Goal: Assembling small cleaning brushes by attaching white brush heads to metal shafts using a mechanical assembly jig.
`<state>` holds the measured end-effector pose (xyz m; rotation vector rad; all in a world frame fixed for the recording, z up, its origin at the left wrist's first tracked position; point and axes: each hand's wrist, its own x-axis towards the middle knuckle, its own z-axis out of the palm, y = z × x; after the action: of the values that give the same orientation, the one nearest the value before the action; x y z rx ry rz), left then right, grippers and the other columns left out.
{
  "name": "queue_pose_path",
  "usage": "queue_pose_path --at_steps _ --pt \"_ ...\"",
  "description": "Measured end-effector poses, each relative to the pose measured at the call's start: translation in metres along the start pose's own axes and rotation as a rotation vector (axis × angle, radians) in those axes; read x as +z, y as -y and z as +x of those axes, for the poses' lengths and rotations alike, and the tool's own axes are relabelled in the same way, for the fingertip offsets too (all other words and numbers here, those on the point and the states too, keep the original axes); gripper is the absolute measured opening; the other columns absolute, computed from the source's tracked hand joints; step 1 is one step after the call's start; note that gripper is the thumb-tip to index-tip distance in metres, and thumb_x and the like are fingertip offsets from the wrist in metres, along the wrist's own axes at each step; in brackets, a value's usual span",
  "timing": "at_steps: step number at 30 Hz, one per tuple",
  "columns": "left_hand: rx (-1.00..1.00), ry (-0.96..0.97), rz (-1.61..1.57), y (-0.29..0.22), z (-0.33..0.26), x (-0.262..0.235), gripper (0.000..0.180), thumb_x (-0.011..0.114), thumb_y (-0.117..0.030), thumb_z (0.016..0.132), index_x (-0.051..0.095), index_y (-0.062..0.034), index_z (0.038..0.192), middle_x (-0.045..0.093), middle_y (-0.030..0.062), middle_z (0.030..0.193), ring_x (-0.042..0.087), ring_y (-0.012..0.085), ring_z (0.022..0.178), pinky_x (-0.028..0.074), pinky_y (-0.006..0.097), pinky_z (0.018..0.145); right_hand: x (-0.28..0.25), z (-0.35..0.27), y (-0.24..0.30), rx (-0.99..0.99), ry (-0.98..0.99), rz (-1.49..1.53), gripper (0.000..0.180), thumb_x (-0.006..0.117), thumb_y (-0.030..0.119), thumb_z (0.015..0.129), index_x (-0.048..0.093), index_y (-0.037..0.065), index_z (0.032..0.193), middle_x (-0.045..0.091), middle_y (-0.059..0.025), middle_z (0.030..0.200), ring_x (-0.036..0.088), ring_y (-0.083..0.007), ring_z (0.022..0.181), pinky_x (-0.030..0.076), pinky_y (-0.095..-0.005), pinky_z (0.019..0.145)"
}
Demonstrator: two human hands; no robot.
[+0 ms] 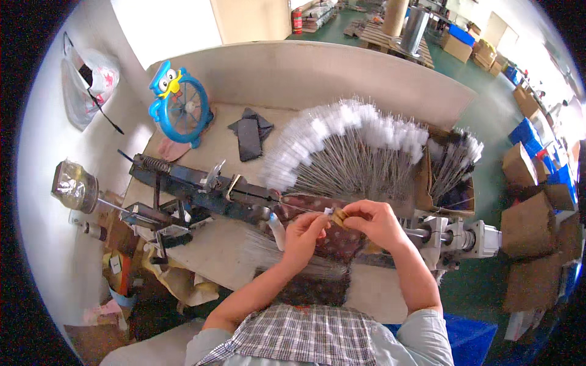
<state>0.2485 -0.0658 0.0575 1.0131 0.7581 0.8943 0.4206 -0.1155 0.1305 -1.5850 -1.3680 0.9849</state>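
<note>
On a cluttered workshop worktop point(226, 256) beside a fanned array of white-tipped wires point(348, 146), left hand point(303, 233) and right hand point(373, 223) are pinched closed together on a small tan piece point(339, 216) above the dark winding machine point(201, 192), apparently mid-fitting, calling next for steady alignment.

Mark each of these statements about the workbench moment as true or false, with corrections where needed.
1. Both hands meet over the bench, the left hand and right hand pinching a small tan piece. True.
2. The blue bird-shaped fan stands at the bench's right end. False: it stands at the far left.
3. White-tipped wires lie fanned out beyond the hands. True.
4. The glass jar sits inside the cardboard box. False: the jar is far left; the box holds wires.
</note>
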Motion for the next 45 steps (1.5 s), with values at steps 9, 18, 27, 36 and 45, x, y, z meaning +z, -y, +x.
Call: queue_pose_path --at_steps 9,18,27,36,45 --pt "-0.075 -0.292 -0.214 -0.03 -0.009 -0.016 0.014 0.057 -0.017 0.088 0.061 -0.004 0.089 0.06 0.0023 0.075 0.049 0.0058 0.057 0.039 0.019 0.052 0.025 0.024 0.019 -0.524 -0.249 -0.512 0.013 0.068 0.014 0.071 0.065 0.007 0.082 0.06 -0.0073 0.073 0.057 -0.0265 0.074 0.047 -0.0374 0.069" --pt "-0.124 -0.26 -0.266 -0.029 -0.009 -0.024 0.019 0.056 -0.023 0.09 0.059 -0.0043 0.087 0.06 0.0036 0.071 0.053 0.0079 0.058 0.042 0.02 0.053 0.06 0.048 0.023 -0.378 -0.092 -0.446 0.016 0.059 0.019 0.077 0.066 0.006 0.085 0.063 -0.0109 0.082 0.06 -0.0296 0.082 0.048 -0.038 0.072" --pt "-0.227 -0.198 -0.369 -0.041 -0.004 -0.022 0.041 0.039 -0.039 0.095 0.057 -0.0027 0.094 0.06 0.0055 0.079 0.059 0.0146 0.079 0.045 0.028 0.07 0.065 0.052 0.019 -0.266 -0.046 -0.314 0.018 0.062 0.016 0.078 0.067 0.003 0.089 0.065 -0.0106 0.079 0.062 -0.0227 0.075 0.049 -0.032 0.068" --pt "-0.098 -0.32 -0.527 -0.03 -0.005 -0.016 0.028 0.045 -0.03 0.094 0.053 -0.0036 0.097 0.057 0.0049 0.091 0.055 0.0135 0.082 0.044 0.028 0.076 0.093 0.042 0.021 -0.524 -0.348 -0.62 0.032 0.071 0.022 0.066 0.064 0.006 0.093 0.063 -0.0062 0.088 0.057 -0.0244 0.087 0.046 -0.0366 0.076" --pt "-0.045 -0.36 -0.465 -0.037 -0.006 -0.005 0.01 0.054 -0.011 0.088 0.055 -0.0019 0.091 0.056 0.0023 0.08 0.055 0.0094 0.072 0.046 0.025 0.068 0.081 0.036 0.017 -0.675 -0.361 -0.636 0.026 0.068 0.017 0.066 0.068 0.014 0.092 0.063 -0.0009 0.088 0.057 -0.0213 0.086 0.047 -0.0338 0.073"
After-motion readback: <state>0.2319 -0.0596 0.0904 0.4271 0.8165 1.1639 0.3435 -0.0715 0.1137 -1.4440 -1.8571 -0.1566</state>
